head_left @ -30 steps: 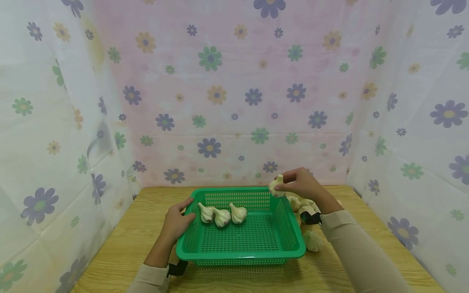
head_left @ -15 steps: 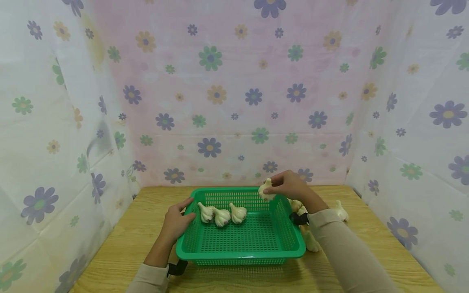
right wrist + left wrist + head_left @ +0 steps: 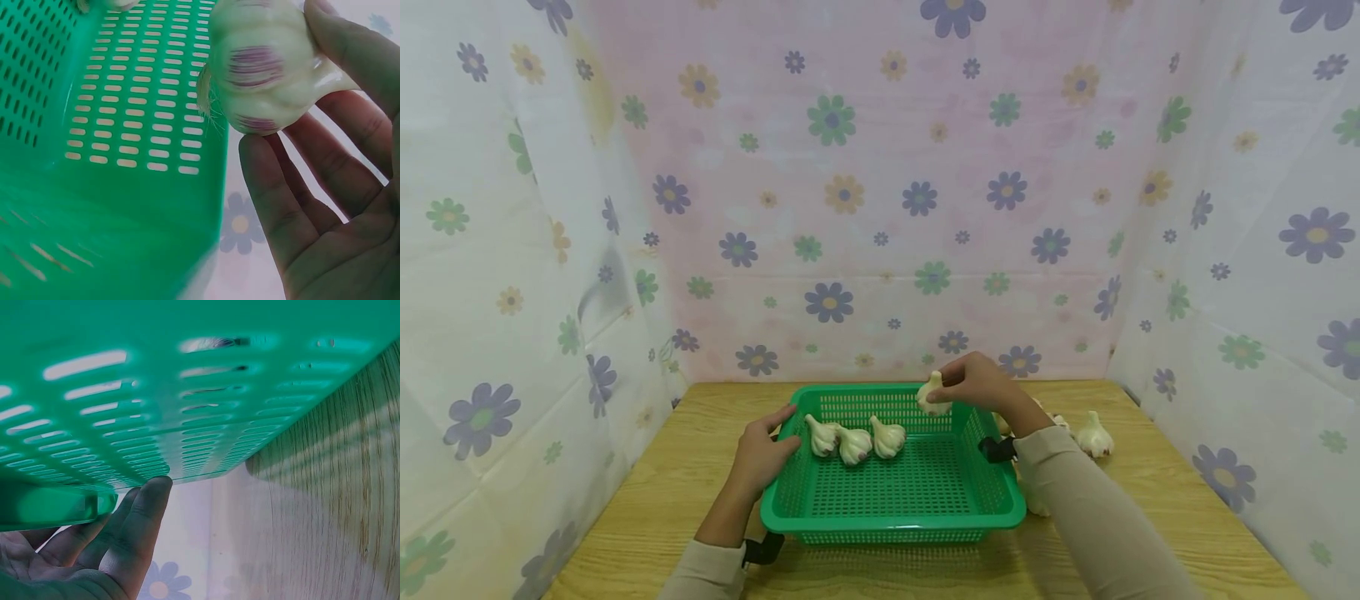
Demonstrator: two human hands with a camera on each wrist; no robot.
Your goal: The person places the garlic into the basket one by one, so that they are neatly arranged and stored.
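My right hand (image 3: 981, 387) pinches a garlic bulb (image 3: 934, 396) by its upper part, above the back right of a green plastic basket (image 3: 895, 523). In the right wrist view this garlic bulb (image 3: 262, 69) shows purple streaks and a tuft of roots, with thumb and fingers on either side of it. My left hand (image 3: 760, 454) grips the basket's left rim, its thumb over the top. The left wrist view has the fingers (image 3: 140, 531) under the rim against the slotted wall. Inside the basket, three garlic bulbs (image 3: 854, 447) lie toward the back left.
Several more garlic bulbs lie on the wooden table (image 3: 677, 500) to the right of the basket, partly hidden by my right arm; one garlic bulb (image 3: 1094, 436) shows beyond the sleeve. Flower-printed cloth (image 3: 880, 208) encloses the table at the back and sides.
My right hand has carried the garlic bulb leftward and slightly down, from the basket's back right corner to over its inside. My left hand and the basket have stayed put.
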